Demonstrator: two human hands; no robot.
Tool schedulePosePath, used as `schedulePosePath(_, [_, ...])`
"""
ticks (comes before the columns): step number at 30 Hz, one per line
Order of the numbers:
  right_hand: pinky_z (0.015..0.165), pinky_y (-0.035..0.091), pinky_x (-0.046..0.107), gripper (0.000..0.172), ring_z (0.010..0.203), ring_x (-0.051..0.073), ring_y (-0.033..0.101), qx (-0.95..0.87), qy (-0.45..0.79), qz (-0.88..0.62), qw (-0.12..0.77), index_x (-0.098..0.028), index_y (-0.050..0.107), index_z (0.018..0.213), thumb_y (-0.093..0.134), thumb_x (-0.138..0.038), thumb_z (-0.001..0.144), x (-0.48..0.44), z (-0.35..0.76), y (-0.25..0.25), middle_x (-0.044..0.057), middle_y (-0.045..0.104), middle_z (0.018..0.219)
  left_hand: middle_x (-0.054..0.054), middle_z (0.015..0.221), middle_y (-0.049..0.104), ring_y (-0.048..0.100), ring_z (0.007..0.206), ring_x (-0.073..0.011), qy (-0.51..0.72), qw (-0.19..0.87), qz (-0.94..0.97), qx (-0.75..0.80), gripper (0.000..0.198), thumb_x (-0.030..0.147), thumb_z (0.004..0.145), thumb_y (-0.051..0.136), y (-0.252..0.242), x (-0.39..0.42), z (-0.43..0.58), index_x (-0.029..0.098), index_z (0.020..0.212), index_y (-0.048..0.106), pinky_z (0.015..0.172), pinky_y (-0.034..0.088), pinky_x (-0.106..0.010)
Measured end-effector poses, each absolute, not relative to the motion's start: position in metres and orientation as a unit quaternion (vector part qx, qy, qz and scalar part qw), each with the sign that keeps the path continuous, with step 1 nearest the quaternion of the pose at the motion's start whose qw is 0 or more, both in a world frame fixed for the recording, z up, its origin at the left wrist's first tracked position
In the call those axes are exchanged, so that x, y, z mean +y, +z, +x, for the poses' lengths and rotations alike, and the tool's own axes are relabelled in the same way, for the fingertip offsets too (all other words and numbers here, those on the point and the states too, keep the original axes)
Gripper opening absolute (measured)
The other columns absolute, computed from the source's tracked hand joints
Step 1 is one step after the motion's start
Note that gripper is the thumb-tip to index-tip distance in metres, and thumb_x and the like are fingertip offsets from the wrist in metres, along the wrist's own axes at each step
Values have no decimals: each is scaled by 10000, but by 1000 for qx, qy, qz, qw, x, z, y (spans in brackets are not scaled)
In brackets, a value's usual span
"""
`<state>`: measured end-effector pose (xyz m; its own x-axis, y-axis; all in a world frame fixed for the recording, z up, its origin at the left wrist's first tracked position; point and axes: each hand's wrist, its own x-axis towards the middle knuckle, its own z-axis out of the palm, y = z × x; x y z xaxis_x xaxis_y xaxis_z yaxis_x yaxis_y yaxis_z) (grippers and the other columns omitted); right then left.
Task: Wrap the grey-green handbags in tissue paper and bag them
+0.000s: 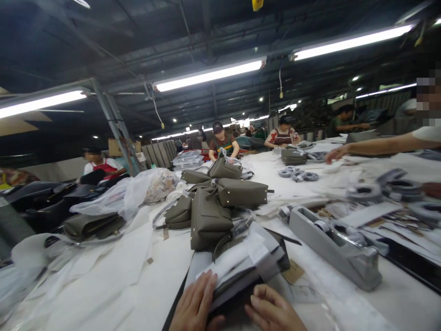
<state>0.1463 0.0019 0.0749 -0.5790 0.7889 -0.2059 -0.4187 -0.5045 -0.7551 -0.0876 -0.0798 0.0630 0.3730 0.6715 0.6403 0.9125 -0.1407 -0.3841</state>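
In front of me lies an olive-grey handbag [237, 285], partly covered by folded sheets of white wrapping paper [248, 253]. My left hand [196, 301] rests along its left side, fingers stretched out together over the paper's edge. At the lower right of the bag is my right hand [275, 310], its fingers loosely bent and apart, with nothing visible in them. A dark strap [282, 235] sticks out to the right behind the paper. Just beyond stands an olive handbag [210, 220] with small metal studs, against a heap of similar bags.
A grey tape dispenser [330, 243] stands at right, near a brown tag [292, 271] and grey rolled straps [365, 191]. Clear plastic bags [138, 193] lie at left. A co-worker's arm [379, 145] reaches in from the right; another person [223, 142] works across the table.
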Motion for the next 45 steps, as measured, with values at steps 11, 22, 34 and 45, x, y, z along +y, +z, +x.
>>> schedulePosePath(11, [992,486,373,261,1075,241,651,-810,398,-308,302,-195,698,1113,600,-280,887,29,217,101,101,716,1124,-91,1429,560,620,1194,-254,-248,265,-703,-611,645,252,972,471,57,-81,-86,252,1562,210,1020,491,-390])
schedulePosePath(22, [990,498,392,286,1151,284,634,-849,74,-502,148,-159,707,1144,513,-172,934,118,293,71,139,691,1224,-51,1410,573,641,1150,-253,-307,232,-645,-660,611,268,973,509,73,-77,-64,318,1537,280,1012,504,-390])
schedulePosePath(34, [880,482,297,266,999,216,675,-856,77,-471,197,-215,722,1035,464,-272,999,90,269,121,65,746,1060,-29,1400,586,648,1140,-257,-314,210,-618,-689,561,329,972,507,80,-76,-66,336,1509,344,962,528,-378])
schedulePosePath(45, [1077,452,424,369,1256,296,581,-862,118,-448,207,-120,664,1243,626,-201,885,127,258,78,167,606,1366,-13,1418,573,620,1195,-246,-334,189,-598,-703,515,362,978,506,87,-74,-67,315,1480,398,958,521,-342])
